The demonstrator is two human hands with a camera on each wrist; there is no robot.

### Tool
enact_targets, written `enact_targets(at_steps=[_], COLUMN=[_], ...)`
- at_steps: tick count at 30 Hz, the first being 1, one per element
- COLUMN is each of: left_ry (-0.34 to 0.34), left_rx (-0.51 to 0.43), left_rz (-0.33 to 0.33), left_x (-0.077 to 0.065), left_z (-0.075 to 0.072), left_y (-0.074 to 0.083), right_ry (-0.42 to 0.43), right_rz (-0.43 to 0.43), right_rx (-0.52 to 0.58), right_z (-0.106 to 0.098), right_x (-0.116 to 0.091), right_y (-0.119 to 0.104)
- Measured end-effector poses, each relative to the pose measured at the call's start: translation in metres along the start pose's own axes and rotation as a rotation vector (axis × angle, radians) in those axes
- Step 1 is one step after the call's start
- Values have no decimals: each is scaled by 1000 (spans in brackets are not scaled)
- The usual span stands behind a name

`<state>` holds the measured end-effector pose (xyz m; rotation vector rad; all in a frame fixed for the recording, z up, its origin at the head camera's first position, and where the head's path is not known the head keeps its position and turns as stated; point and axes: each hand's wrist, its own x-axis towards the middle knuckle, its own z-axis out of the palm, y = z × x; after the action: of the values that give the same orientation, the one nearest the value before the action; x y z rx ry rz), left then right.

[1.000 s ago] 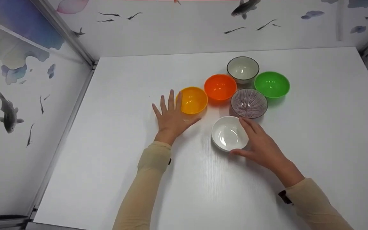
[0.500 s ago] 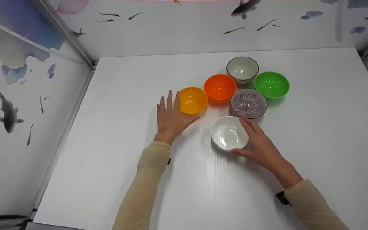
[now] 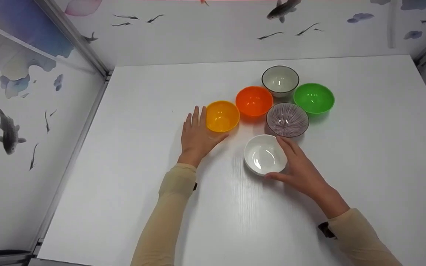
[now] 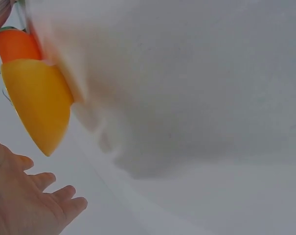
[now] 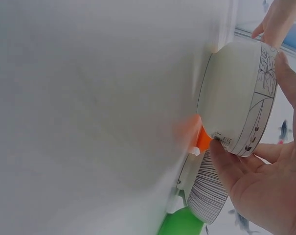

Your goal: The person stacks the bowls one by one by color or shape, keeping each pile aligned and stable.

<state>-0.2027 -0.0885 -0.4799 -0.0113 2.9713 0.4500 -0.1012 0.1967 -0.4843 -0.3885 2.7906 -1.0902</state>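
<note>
A white bowl (image 3: 265, 155) stands on the table, nearest to the person. My right hand (image 3: 304, 168) holds its right side, the thumb in front and the fingers at the back. Printed line drawings run round its outside in the right wrist view, where the right hand (image 5: 265, 181) spans the bowl (image 5: 231, 88). My left hand (image 3: 196, 138) is beside the yellow bowl (image 3: 222, 116), fingers straight and close together, thumb held out in front of it. From the left wrist, the left hand's (image 4: 35, 196) fingers reach out below the yellow bowl (image 4: 37, 103), with a gap between.
An orange bowl (image 3: 254, 101), a grey-white bowl with dark rim (image 3: 280, 80), a green bowl (image 3: 314, 98) and a purple-striped bowl (image 3: 287, 120) form a close cluster behind the white one. Panels printed with fish (image 3: 9, 133) border the white table (image 3: 117, 166) at left and back.
The left hand's spread fingers have drawn together, and its index finger no longer overlaps the yellow bowl as much. The right hand and all the bowls stay in place.
</note>
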Motion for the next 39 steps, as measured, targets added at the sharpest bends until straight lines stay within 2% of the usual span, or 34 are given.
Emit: enact_targets(at_steps=[5,12,20,28,39], left_ry=[10,54,41,25,26], left_rx=[-7,-80,-202,-382,-423], left_rz=[13,58,47,9,2], left_x=[1,-1,-1,2,4], left_z=[1,5,8,10,12], left_y=[-2,-6,-4,3,6], right_ry=[-2,0,-1,-4,9], right_rz=[14,18,14,20,2], right_rx=[4,9,5,11,11], right_z=[0,2,2,2,2], right_x=[0,-1,-1,-1,-1], right_y=[-1,0,1,3,3])
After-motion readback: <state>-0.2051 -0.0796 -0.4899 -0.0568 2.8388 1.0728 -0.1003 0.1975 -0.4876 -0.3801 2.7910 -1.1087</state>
